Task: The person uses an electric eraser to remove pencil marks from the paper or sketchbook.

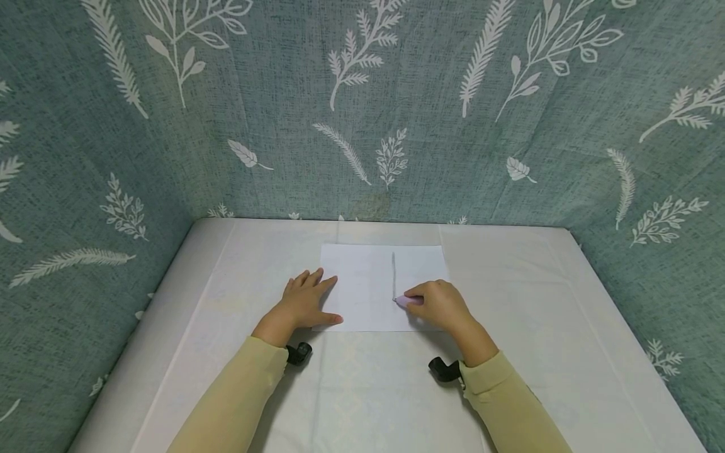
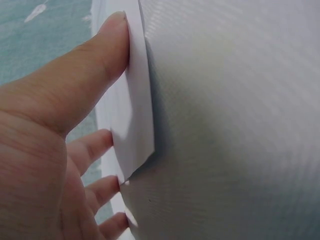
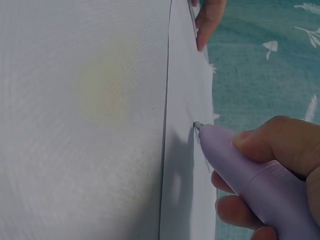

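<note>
A white sheet of paper point(image 1: 374, 277) lies flat on the pale table point(image 1: 226, 352), with a thin grey line point(image 1: 393, 270) drawn down its middle. My left hand point(image 1: 306, 301) lies spread and flat on the sheet's left edge; in the left wrist view its thumb point(image 2: 85, 75) presses the paper point(image 2: 135, 125). My right hand point(image 1: 438, 305) grips a lilac pen point(image 1: 408, 301), tip touching the lower end of the line. In the right wrist view the pen point(image 3: 250, 175) has its tip on the paper point(image 3: 182, 165).
Teal cloth with white leaf prints point(image 1: 362, 107) walls the table on the back and both sides. Small black wrist cameras point(image 1: 298, 353) sit under both yellow sleeves. A faint yellowish stain point(image 3: 100, 95) marks the table cover.
</note>
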The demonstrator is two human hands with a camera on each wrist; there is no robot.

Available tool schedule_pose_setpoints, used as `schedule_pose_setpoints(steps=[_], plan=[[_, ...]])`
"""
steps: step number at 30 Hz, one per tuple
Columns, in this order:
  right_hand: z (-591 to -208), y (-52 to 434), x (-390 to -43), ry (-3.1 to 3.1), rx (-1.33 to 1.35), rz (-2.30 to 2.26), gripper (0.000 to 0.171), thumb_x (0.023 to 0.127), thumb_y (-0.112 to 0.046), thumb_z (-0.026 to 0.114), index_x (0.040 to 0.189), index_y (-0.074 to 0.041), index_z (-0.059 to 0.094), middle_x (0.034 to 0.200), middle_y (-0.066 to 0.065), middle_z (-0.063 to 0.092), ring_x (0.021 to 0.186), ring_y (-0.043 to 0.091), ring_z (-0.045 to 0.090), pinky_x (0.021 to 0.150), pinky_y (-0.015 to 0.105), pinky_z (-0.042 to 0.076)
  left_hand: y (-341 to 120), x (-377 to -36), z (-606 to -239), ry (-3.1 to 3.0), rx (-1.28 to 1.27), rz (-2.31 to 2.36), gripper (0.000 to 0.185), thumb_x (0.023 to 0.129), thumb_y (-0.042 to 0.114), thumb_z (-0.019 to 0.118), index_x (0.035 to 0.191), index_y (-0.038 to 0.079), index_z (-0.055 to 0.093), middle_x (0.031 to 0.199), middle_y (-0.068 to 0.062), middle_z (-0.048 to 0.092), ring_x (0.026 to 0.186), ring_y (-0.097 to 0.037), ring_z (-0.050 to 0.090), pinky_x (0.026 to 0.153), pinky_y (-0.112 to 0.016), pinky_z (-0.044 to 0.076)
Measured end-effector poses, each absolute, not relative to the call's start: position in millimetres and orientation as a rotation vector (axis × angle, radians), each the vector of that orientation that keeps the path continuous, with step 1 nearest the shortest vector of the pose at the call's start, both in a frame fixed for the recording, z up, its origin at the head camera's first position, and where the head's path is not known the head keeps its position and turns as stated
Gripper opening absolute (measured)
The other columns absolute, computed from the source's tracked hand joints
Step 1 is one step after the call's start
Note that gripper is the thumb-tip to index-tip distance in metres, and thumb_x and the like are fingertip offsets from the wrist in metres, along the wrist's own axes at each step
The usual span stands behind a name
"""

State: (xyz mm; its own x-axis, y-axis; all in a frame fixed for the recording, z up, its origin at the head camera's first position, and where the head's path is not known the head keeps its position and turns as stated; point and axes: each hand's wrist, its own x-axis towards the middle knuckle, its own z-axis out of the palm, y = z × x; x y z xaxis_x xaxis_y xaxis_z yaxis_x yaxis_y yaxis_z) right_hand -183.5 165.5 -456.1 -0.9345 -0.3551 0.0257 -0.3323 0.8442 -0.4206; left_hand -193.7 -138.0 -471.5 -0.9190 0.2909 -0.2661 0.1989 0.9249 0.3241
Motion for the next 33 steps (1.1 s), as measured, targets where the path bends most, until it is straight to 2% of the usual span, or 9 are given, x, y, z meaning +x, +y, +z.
schedule_pose_setpoints(steps=[25, 33], plan=[[-455.3, 164.4, -183.6, 3.013, -0.460, -0.650, 0.021, 0.087, -0.019, 0.076, 0.107, -0.011, 0.080, 0.105, 0.007, 0.076, 0.101, 0.031, 0.069, 0.089, 0.046, 0.053, -137.7, -194.8, -473.1, 2.772, 0.346, 0.419, 0.098, 0.079, 0.058, 0.078, 0.158, 0.019, 0.035, 0.165, -0.018, 0.017, 0.150, -0.046, 0.009, 0.118, -0.065, 0.007], [-457.9, 164.6, -184.1, 2.986, -0.526, -0.648, 0.022, 0.087, -0.019, 0.075, 0.107, -0.012, 0.080, 0.105, 0.007, 0.076, 0.103, 0.032, 0.069, 0.090, 0.047, 0.053, -137.6, -193.8, -472.3, 2.776, 0.345, 0.415, 0.098, 0.078, 0.058, 0.079, 0.157, 0.019, 0.035, 0.165, -0.018, 0.017, 0.150, -0.046, 0.009, 0.118, -0.065, 0.007]])
